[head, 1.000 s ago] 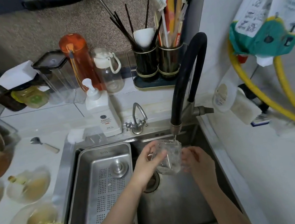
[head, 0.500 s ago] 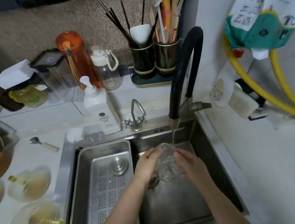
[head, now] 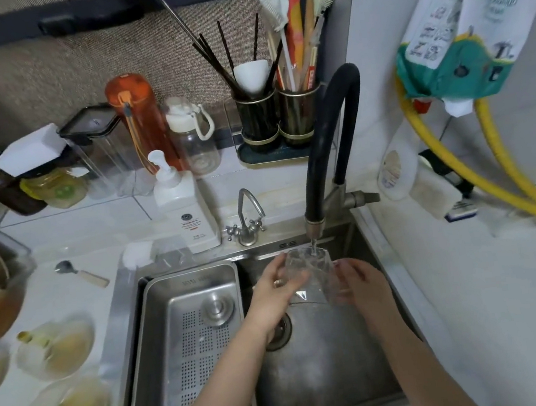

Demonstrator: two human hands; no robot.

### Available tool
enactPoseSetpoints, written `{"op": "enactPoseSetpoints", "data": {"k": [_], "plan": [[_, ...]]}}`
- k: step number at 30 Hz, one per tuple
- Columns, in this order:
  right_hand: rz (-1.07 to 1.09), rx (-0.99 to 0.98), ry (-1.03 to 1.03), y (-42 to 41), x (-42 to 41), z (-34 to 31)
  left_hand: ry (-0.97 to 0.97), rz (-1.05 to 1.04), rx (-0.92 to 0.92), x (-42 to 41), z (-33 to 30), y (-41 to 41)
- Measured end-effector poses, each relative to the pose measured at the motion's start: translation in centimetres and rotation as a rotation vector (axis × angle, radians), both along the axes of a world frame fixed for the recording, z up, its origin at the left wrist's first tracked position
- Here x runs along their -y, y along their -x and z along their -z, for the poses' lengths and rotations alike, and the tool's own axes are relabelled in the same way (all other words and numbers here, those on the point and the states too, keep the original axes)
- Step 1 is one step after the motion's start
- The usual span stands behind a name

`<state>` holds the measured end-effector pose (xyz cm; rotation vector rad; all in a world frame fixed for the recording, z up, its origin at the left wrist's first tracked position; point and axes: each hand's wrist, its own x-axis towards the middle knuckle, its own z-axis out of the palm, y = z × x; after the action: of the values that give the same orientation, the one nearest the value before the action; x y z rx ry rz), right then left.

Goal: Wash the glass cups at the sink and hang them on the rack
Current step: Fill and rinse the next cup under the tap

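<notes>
Now, left of the stainless steel sink [head: 371,244], three cloudy glass bowls with yellowish residue [head: 56,348] sit on the white tiled surface [head: 67,227]. Inside the sink, the perforated steel drain tray [head: 195,340] fills its left half. Over the right half, the left hand [head: 273,298] curls round the clear faceted glass cup [head: 310,273], held upright with its mouth under the black curved faucet [head: 330,148], whose thin stream runs into it. The right hand [head: 361,284] cups the cup's right wall, fingers bent against it. This looks like the rinse step; next, I judge, comes tipping the water out and carrying the cup to a rack, which is out of view. Half a second ago the cup was tilted lower in the sink; it now stands higher, nearer the spout.
</notes>
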<state>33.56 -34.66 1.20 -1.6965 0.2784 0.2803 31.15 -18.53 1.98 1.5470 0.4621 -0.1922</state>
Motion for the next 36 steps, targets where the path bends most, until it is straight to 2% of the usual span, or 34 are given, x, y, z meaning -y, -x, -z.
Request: {"op": "enactPoseSetpoints", "data": {"k": [4, 6, 13, 16, 19, 23, 27, 31, 33, 36], "plan": [[-0.009, 0.176, 0.139, 0.5, 0.7, -0.9, 0.062, 0.071, 0.051, 0.0, 0.1, 0.0], [-0.032, 0.211, 0.126, -0.1, 0.6, -1.3, 0.087, 0.076, 0.058, -0.4, 0.2, -0.3], [-0.068, 0.170, -0.010, 0.6, 2.6, -0.1, -0.055, 0.187, 0.126, 0.2, 0.2, -0.9], [-0.169, 0.132, -0.008, 1.2, 1.1, 0.0, -0.134, 0.088, 0.108, -1.1, 0.4, -0.1], [-0.158, 0.116, -0.008, 0.4, 0.0, -0.7, -0.189, 0.057, 0.115, -1.3, 0.1, -0.4], [-0.109, 0.118, 0.004, 1.2, 2.4, -0.5, -0.211, 0.107, 0.216, 1.0, 0.1, -0.3], [-0.130, 0.056, -0.080, 2.8, 2.4, 0.0, -0.156, 0.155, 0.204, -0.6, 1.1, 0.6], [-0.116, 0.103, -0.042, 1.5, 0.8, -0.9, -0.131, 0.170, 0.206, -1.0, 0.1, -0.6], [-0.055, 0.127, -0.003, 1.1, 1.5, -0.8, -0.178, 0.153, 0.256, 0.4, -1.1, -1.0], [-0.093, 0.106, 0.035, 1.9, 2.7, -0.4, -0.256, 0.111, 0.310, 0.8, -0.1, 0.1]]}}
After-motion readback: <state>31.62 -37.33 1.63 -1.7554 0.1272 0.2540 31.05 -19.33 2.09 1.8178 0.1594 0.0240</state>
